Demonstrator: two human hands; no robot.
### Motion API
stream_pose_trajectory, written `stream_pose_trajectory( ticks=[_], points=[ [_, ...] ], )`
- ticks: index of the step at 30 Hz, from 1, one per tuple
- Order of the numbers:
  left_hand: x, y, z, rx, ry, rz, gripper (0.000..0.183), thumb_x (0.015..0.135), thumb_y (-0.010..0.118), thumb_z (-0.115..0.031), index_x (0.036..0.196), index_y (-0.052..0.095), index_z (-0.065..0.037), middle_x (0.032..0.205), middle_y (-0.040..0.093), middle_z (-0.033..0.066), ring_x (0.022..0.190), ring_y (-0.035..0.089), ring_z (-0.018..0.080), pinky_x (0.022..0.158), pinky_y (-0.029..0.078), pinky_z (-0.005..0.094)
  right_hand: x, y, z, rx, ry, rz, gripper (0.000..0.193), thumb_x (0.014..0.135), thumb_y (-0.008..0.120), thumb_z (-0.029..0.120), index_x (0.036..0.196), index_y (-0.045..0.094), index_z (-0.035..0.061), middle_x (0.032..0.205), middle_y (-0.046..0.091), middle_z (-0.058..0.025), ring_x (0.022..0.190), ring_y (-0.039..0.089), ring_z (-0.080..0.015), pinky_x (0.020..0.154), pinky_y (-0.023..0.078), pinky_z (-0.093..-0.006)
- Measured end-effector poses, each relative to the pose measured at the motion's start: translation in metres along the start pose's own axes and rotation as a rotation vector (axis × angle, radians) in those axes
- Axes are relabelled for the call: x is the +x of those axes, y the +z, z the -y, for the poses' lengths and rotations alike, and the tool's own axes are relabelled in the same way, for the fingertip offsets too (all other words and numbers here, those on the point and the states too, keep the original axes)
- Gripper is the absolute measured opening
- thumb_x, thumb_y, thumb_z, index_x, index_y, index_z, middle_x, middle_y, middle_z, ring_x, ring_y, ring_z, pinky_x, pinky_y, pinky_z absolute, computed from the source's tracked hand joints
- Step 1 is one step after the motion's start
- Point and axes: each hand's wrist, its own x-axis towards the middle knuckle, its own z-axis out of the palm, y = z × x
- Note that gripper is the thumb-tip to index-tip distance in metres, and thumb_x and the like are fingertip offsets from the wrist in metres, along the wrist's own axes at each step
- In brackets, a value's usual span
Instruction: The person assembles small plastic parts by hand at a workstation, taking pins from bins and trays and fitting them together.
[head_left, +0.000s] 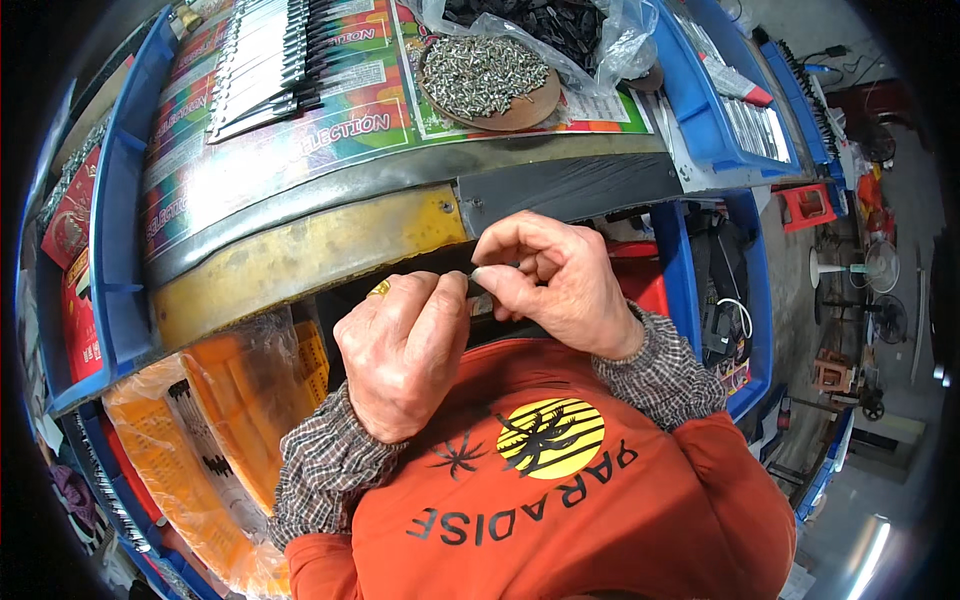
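The person's left hand [398, 350] and right hand [562, 285] meet just on the near side of the bench [570, 190], with a small dark piece [473, 286] where their fingertips come together. The left grip is narrow and seems closed on that piece between thumb and forefinger; the right grip is narrow too, its thumb and forefinger curled round to the same spot, but I cannot tell whether they pinch the piece or only touch it. From the left hand the piece lies forward and to the right, at the very fingertips; from the right hand it lies to the left, just by the tip of the thumb, so neither hand is clearly nearer. Most of it is hidden by fingers, and its long axis cannot be made out. The left hand wears a yellow ring [379, 288], and both wrists come out of checked sleeves [335, 470]. Forward of the hands, well apart from them, a brown dish [541, 104] on the bench carries a heap of tiny silver parts [482, 75], with the right fingertips the nearer to it. Behind the dish and to its right is a clear plastic bag [628, 45] with black parts [540, 25] in it, and forward on the left a row of thin metal strips [255, 70] lies side by side on a colourful sheet [365, 138]
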Motion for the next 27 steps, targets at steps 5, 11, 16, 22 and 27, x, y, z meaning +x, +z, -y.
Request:
stream_pose_trajectory(
  ticks=[5, 11, 16, 22, 27],
  points=[
    [0.007, 0.002, 0.002, 0.025, 0.106, -0.040, 0.029, 0.066, 0.070, 0.001, 0.093, 0.062, 0.000, 0.076, 0.058, 0.0089, 0.057, 0.057, 0.0218, 0.049, 0.047, 0.0325, 0.003, -0.012, 0.005, 0.021, 0.087, 0.135, 0.010, 0.089, 0.063, 0.006, 0.093, 0.064, -0.0030, 0.081, 0.064, -0.0029, 0.063, 0.060, -0.0045, 0.055, 0.048, -0.0191],
    [0.014, -0.004, 0.004, 0.028, 0.083, -0.044, 0.029, 0.066, 0.072, 0.000, 0.093, 0.062, -0.002, 0.074, 0.057, 0.0085, 0.058, 0.057, 0.0228, 0.050, 0.046, 0.0337, 0.022, -0.027, 0.011, -0.398, -0.381, -0.117, 0.009, 0.084, 0.068, 0.004, 0.090, 0.066, -0.0026, 0.080, 0.064, -0.0038, 0.067, 0.059, -0.0068, 0.060, 0.048, -0.0215],
    [0.011, -0.007, 0.009, 0.047, 0.038, -0.034, 0.029, 0.066, 0.072, 0.001, 0.092, 0.061, -0.002, 0.074, 0.056, 0.0085, 0.059, 0.057, 0.0244, 0.051, 0.046, 0.0348, 0.055, -0.048, 0.002, -0.868, -0.695, -0.405, 0.020, 0.075, 0.074, 0.013, 0.090, 0.065, 0.0032, 0.083, 0.063, -0.0067, 0.081, 0.057, -0.0253, 0.072, 0.047, -0.0367],
    [0.009, -0.011, 0.015, 0.045, -0.020, -0.024, 0.026, 0.068, 0.072, 0.002, 0.091, 0.061, -0.003, 0.072, 0.055, 0.0092, 0.059, 0.056, 0.0259, 0.051, 0.046, 0.0350, 0.073, -0.057, -0.001, -1.026, -0.742, -0.386, 0.030, 0.072, 0.077, 0.019, 0.095, 0.065, 0.0027, 0.094, 0.061, -0.0084, 0.093, 0.052, -0.0284, 0.081, 0.044, -0.0391],
    [0.007, -0.013, 0.012, 0.047, -0.090, 0.028, 0.023, 0.069, 0.072, 0.002, 0.089, 0.062, -0.002, 0.075, 0.059, 0.0102, 0.062, 0.059, 0.0260, 0.054, 0.047, 0.0342, 0.076, -0.056, -0.006, -1.067, -0.740, -0.393, 0.035, 0.070, 0.078, 0.020, 0.097, 0.066, 0.0018, 0.094, 0.061, -0.0088, 0.094, 0.052, -0.0283, 0.083, 0.044, -0.0387]
  ],
)
